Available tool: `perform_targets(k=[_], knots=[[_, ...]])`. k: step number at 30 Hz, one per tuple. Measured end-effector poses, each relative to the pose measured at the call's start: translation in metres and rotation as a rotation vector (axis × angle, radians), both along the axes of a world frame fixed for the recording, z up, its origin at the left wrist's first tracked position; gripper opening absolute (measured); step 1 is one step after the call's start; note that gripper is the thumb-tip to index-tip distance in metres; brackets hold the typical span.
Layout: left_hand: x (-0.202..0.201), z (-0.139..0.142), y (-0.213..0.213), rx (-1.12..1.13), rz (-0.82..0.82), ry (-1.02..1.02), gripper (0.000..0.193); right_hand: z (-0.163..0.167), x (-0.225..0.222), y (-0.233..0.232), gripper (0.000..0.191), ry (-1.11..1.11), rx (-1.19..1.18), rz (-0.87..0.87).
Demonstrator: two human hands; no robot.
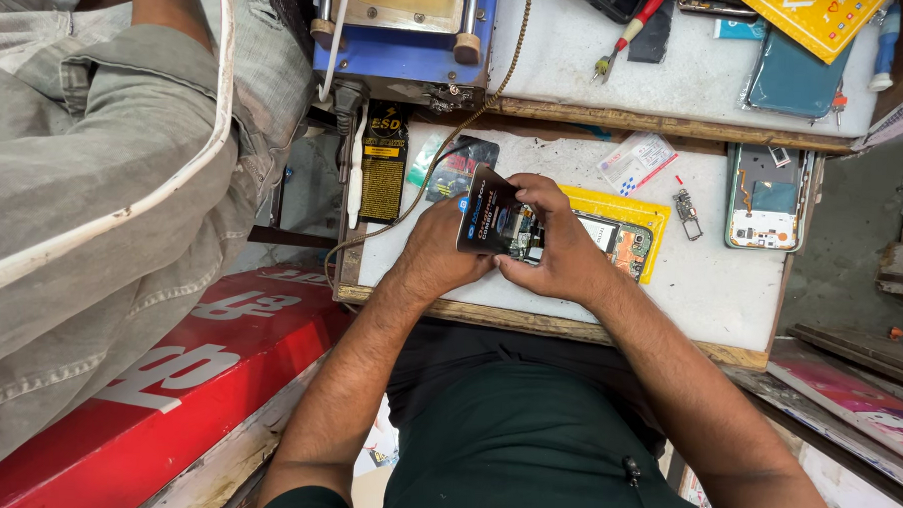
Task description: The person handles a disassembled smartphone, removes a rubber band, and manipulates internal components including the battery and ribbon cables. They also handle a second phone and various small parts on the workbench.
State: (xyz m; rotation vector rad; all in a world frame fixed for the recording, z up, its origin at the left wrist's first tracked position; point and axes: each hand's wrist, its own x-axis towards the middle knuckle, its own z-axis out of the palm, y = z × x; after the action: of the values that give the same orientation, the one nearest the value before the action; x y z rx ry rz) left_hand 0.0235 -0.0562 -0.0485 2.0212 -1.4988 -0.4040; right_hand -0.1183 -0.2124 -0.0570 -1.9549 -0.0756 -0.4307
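My left hand (434,251) and my right hand (560,246) meet over an opened phone (617,240) lying on a yellow mat (628,207) on the white worktop (711,283). A dark plastic card (485,217) with blue print stands tilted between the hands, held by fingers of both at the phone's left end. The phone's circuit board and orange parts show to the right of my right hand. Part of the phone is hidden under my fingers.
A second opened phone shell (764,197) lies at the right. A small metal part (687,212) and a clear packet (637,160) sit nearby. A red-handled screwdriver (627,34) and a blue machine (409,37) are at the back. Another person in grey trousers (94,171) stands left.
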Motion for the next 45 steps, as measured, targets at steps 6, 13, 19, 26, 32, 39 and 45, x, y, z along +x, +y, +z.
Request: perform_targets(k=[6,13,19,26,32,39,45], knots=[[0.001,-0.012,0.000,0.076,-0.046,-0.038,0.026,-0.002,-0.001,-0.001,0.089,-0.002,0.053,0.004],[0.002,-0.017,-0.001,0.053,-0.055,0.024,0.025,-0.007,-0.004,-0.001,0.087,0.002,0.104,0.007],[0.003,0.009,0.010,0.020,0.122,0.054,0.028,-0.007,-0.004,-0.001,0.087,-0.004,0.108,0.003],[-0.011,0.041,0.051,-0.248,0.330,0.474,0.062,0.011,0.000,0.003,0.087,-0.005,-0.020,-0.036],[-0.015,0.020,0.060,-0.518,0.356,1.143,0.067,0.028,0.010,0.016,0.086,0.078,-0.169,-0.078],[0.009,-0.008,0.061,-0.511,0.676,1.188,0.050,0.036,-0.033,-0.006,0.065,0.181,0.261,-0.257],[0.027,-0.009,0.068,-0.381,0.743,1.108,0.045,0.052,-0.107,-0.031,0.054,0.091,0.989,-0.421]])
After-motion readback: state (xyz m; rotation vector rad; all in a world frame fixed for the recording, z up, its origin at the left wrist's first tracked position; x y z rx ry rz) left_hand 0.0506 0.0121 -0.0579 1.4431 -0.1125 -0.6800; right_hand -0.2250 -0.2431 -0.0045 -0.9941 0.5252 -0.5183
